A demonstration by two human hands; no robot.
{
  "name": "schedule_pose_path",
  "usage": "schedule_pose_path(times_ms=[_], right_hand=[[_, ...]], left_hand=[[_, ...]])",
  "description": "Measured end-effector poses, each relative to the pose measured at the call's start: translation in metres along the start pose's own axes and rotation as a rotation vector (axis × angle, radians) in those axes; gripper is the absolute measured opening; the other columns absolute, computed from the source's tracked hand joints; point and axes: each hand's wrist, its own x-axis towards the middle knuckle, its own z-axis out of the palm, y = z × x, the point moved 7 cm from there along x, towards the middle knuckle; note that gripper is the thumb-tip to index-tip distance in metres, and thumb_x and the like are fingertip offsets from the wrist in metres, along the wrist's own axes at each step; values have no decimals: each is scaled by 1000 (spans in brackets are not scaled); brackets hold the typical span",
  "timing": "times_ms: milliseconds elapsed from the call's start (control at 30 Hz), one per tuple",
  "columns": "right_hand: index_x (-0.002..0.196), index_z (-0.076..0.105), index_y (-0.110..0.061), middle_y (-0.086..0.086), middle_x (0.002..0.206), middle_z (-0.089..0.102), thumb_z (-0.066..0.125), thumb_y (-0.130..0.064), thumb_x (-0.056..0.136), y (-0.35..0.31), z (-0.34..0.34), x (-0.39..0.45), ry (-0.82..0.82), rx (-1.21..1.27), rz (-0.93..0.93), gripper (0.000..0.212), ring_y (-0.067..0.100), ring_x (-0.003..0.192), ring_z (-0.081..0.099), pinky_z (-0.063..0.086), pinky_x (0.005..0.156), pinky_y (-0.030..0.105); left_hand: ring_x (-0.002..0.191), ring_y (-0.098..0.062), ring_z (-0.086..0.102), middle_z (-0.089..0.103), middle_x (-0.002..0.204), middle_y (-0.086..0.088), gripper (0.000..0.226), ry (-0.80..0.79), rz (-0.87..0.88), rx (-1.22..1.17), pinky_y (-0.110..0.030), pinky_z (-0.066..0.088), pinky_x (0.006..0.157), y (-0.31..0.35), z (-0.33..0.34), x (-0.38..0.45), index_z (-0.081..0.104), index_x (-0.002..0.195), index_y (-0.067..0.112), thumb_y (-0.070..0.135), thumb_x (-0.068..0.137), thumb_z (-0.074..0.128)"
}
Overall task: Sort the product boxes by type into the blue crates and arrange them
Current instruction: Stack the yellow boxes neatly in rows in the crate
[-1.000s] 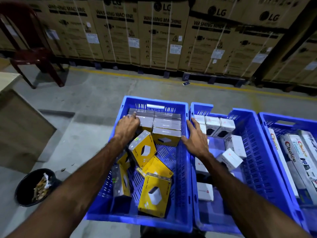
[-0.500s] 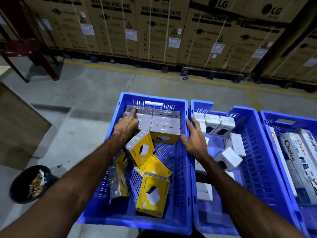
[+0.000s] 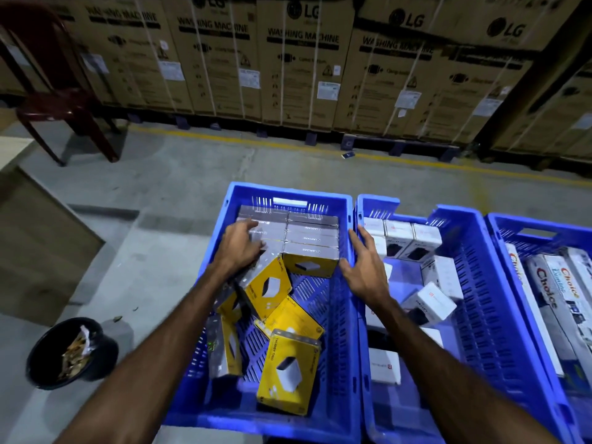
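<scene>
Three blue crates stand side by side. The left crate (image 3: 290,195) holds yellow and grey boxes: a neat row (image 3: 312,240) packed against its far wall and several loose ones (image 3: 288,376) lying tilted nearer me. My left hand (image 3: 238,248) lies on the left end of the packed row, fingers spread over the grey tops. My right hand (image 3: 365,267) is open beside the row's right end, against the wall between the crates. The middle crate (image 3: 458,216) holds white boxes (image 3: 410,240). The right crate (image 3: 541,224) holds long "Choice" boxes (image 3: 544,290).
A black bin (image 3: 72,352) with scraps sits on the concrete floor at left. A wooden panel (image 3: 38,238) and a dark red chair (image 3: 61,100) stand further left. Stacked washing machine cartons (image 3: 304,59) line the back behind a yellow floor line.
My left hand has slid further onto the tops of the packed row. My right hand stays at the row's right end. The view has shifted slightly.
</scene>
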Motion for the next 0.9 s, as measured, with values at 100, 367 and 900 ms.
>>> schedule_pose_path(times_ms=[100, 367, 900], right_hand=[[161, 35, -20, -8, 173, 13, 64, -25, 94, 1, 1, 1, 2, 7, 0, 73, 27, 147, 41, 44, 114, 48], [160, 37, -19, -4, 172, 17, 66, -24, 93, 0, -1, 0, 13, 11, -13, 73, 24, 152, 33, 39, 118, 46], [132, 67, -23, -11, 109, 67, 80, -49, 87, -75, -45, -23, -150, 242, -231, 54, -4, 98, 63, 50, 83, 22]], left_hand=[[115, -22, 71, 76, 125, -5, 64, 41, -58, -41, -35, 56, 99, 17, -9, -32, 69, 133, 14, 55, 85, 77], [102, -32, 71, 74, 101, -2, 59, -75, -58, 286, -36, 53, 75, 38, -2, -74, 66, 105, 23, 67, 71, 84], [95, -28, 68, 68, 121, -29, 49, -77, -54, -675, -52, 60, 90, 14, -19, -83, 64, 119, 3, -9, 76, 84]])
